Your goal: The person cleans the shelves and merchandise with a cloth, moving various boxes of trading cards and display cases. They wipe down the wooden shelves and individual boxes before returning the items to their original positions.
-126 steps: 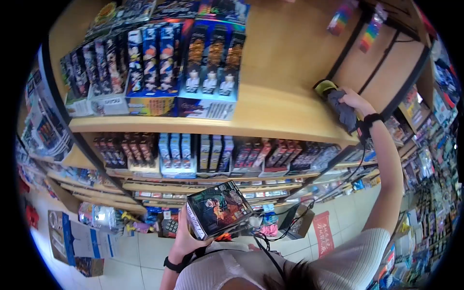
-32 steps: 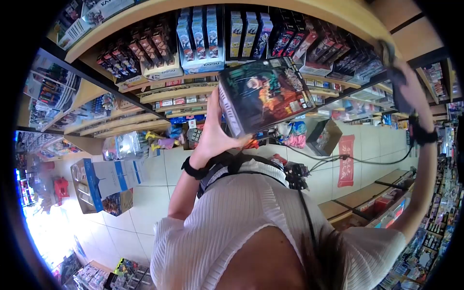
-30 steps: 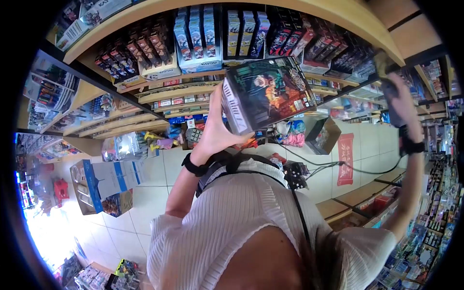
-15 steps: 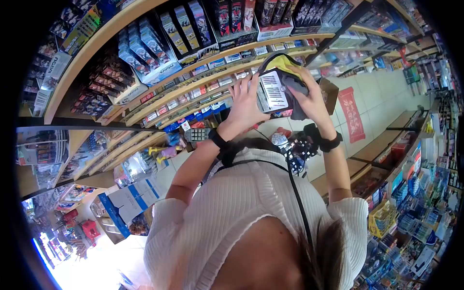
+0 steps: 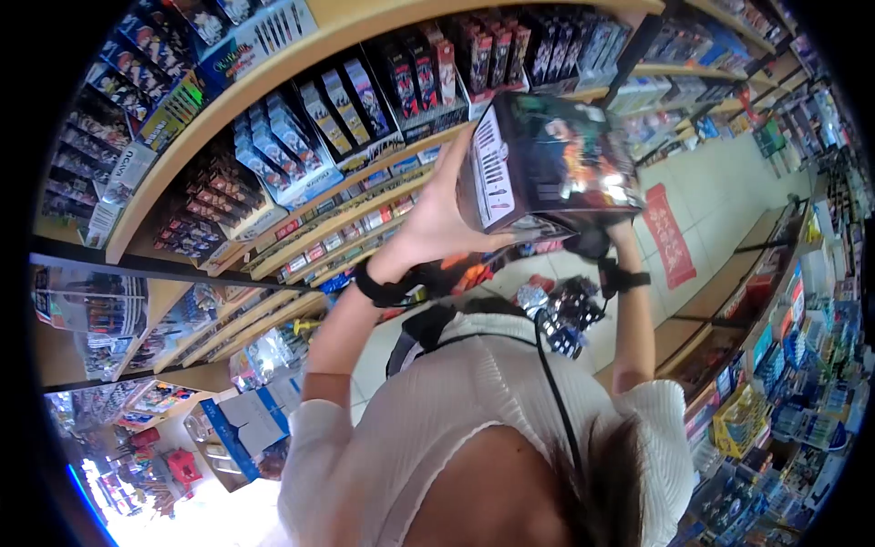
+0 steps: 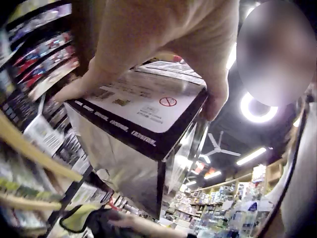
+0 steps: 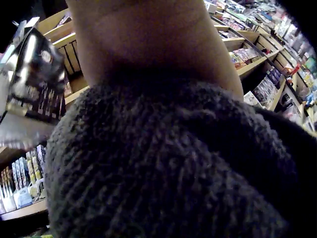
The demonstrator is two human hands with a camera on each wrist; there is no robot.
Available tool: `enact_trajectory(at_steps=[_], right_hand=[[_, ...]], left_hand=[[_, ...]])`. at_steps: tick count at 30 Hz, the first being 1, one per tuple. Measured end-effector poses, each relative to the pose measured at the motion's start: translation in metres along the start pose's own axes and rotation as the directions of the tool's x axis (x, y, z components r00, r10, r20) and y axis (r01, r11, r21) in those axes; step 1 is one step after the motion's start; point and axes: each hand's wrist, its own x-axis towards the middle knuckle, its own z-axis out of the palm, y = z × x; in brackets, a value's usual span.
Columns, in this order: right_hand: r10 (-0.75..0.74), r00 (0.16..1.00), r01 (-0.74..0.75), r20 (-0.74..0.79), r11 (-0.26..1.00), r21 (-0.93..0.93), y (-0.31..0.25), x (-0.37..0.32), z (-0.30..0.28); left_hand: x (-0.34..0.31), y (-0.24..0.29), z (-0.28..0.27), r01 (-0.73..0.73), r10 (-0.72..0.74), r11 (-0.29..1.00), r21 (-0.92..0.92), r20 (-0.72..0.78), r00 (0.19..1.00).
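Note:
In the head view my left hand (image 5: pixel 428 214) grips a black box (image 5: pixel 570 155) by its white-labelled end, thumb on the near side. The box is held up in front of the chest, its illustrated face toward the head camera. In the left wrist view, the fingers and thumb span the labelled end of the box (image 6: pixel 143 99). My right hand (image 5: pixel 623 233) is mostly hidden behind the box and holds a fuzzy dark grey cloth (image 7: pixel 163 153) with a yellow-green part. The left wrist view shows this cloth (image 6: pixel 81 218) just below the box.
Wooden shelves (image 5: pixel 355 196) with rows of upright card boxes (image 5: pixel 283 150) stand ahead and to the left. An open carton (image 5: pixel 241 428) is on the tiled floor at lower left. A red mat (image 5: pixel 670 237) lies to the right. A black cable (image 5: pixel 556 392) hangs down the chest.
The right hand has come from the upper shelf to the box with the cloth. Since half a second ago the box has turned, its illustrated face showing again, and the right hand has slipped behind it.

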Motion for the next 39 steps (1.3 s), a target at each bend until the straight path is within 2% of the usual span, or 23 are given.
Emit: enact_trajectory(at_steps=[3, 4, 6, 8, 10, 12, 14, 15, 16, 18, 20, 22, 24, 26, 29, 30, 32, 34, 35, 36, 37, 38, 39], right_hand=[[0.085, 0.996, -0.088, -0.02, 0.977, -0.197, -0.07, 0.013, 0.001], [0.116, 0.987, -0.125, -0.108, 0.989, -0.079, -0.064, 0.018, 0.006], [0.172, 0.983, -0.152, -0.064, 0.959, 0.24, -0.075, 0.017, 0.016], [0.171, 0.985, -0.163, -0.029, 0.971, 0.176, -0.085, 0.014, 0.018], [0.211, 0.977, -0.195, -0.042, 0.951, 0.238, -0.074, 0.007, 0.025], [0.192, 0.98, -0.174, -0.051, 0.953, 0.246, -0.059, -0.002, 0.029], [0.267, 0.964, -0.247, -0.006, 0.901, 0.358, -0.033, -0.014, 0.037], [0.289, 0.957, -0.272, 0.013, 0.885, 0.377, -0.029, -0.018, 0.038], [0.313, 0.949, -0.301, 0.036, 0.868, 0.395, -0.025, -0.024, 0.039], [0.307, 0.952, -0.278, -0.011, 0.876, 0.393, 0.001, -0.036, 0.046], [0.334, 0.936, -0.276, -0.111, 0.893, 0.354, 0.027, -0.05, 0.053], [0.457, 0.887, -0.365, -0.062, 0.779, 0.51, -0.013, -0.06, 0.041], [0.477, 0.879, -0.428, 0.01, 0.779, 0.459, -0.016, -0.068, 0.03], [0.501, 0.865, -0.417, -0.007, 0.727, 0.546, 0.003, -0.079, 0.03], [0.537, 0.843, -0.423, -0.026, 0.693, 0.584, 0.013, -0.084, 0.03], [0.555, 0.832, -0.434, -0.014, 0.666, 0.607, 0.01, -0.085, 0.028], [0.549, 0.836, -0.443, -0.013, 0.688, 0.574, -0.002, -0.08, 0.027], [0.543, 0.84, -0.451, -0.015, 0.712, 0.538, -0.012, -0.069, 0.028], [0.537, 0.844, -0.458, -0.001, 0.721, 0.521, -0.016, -0.062, 0.03], [0.532, 0.847, -0.465, 0.013, 0.728, 0.503, -0.018, -0.061, 0.032], [0.488, 0.873, -0.429, -0.016, 0.782, 0.452, 0.007, -0.059, 0.044], [0.44, 0.897, -0.388, -0.045, 0.832, 0.396, 0.033, -0.057, 0.055], [0.426, 0.904, -0.379, -0.017, 0.821, 0.426, 0.017, -0.053, 0.052]], left_hand=[[0.045, 0.076, -0.025, -0.178, 0.178, 0.979, 0.098, 0.016, 0.984], [0.059, 0.098, -0.032, -0.209, 0.21, 0.968, 0.14, 0.01, 0.978], [0.092, 0.122, -0.043, -0.27, 0.276, 0.956, 0.114, -0.039, 0.96], [0.126, 0.15, -0.061, -0.316, 0.314, 0.948, 0.023, 0.07, 0.947], [0.152, 0.185, -0.077, -0.266, 0.267, 0.963, -0.039, 0.027, 0.963], [0.189, 0.199, -0.093, -0.317, 0.312, 0.946, 0.065, 0.082, 0.947], [0.228, 0.223, -0.118, -0.226, 0.137, 0.856, 0.466, 0.218, 0.966], [0.227, 0.226, -0.118, -0.208, 0.143, 0.845, 0.493, 0.168, 0.975], [0.242, 0.232, -0.125, -0.25, 0.091, 0.823, 0.51, 0.315, 0.945], [0.272, 0.233, -0.139, -0.149, -0.171, 0.729, 0.668, 0.389, 0.905], [0.302, 0.225, -0.147, -0.019, -0.441, 0.609, 0.793, 0.358, 0.823], [0.314, 0.21, -0.155, 0.033, -0.503, 0.636, 0.771, 0.381, 0.775], [0.339, 0.192, -0.163, 0.056, -0.717, 0.485, 0.873, 0.36, 0.596], [0.35, 0.182, -0.174, 0.095, -0.771, 0.424, 0.901, 0.305, 0.559], [0.356, 0.169, -0.186, -0.137, -0.464, 0.474, 0.87, 0.379, 0.8], [0.352, 0.172, -0.183, -0.132, -0.474, 0.474, 0.87, 0.379, 0.795], [0.335, 0.192, -0.168, 0.119, -0.675, 0.563, 0.818, 0.373, 0.636], [0.324, 0.191, -0.157, 0.036, -0.655, 0.609, 0.793, 0.476, 0.586], [0.315, 0.188, -0.138, -0.081, -0.375, 0.443, 0.893, 0.267, 0.888], [0.306, 0.187, -0.125, -0.097, 0.037, 0.231, 0.968, 0.09, 0.995], [0.301, 0.18, -0.127, -0.185, 0.125, 0.275, 0.944, 0.156, 0.98], [0.329, 0.176, -0.11, 0.005, -0.098, 0.253, 0.967, 0.021, 0.995], [0.33, 0.163, -0.106, -0.047, -0.028, 0.229, 0.972, 0.055, 0.998]])
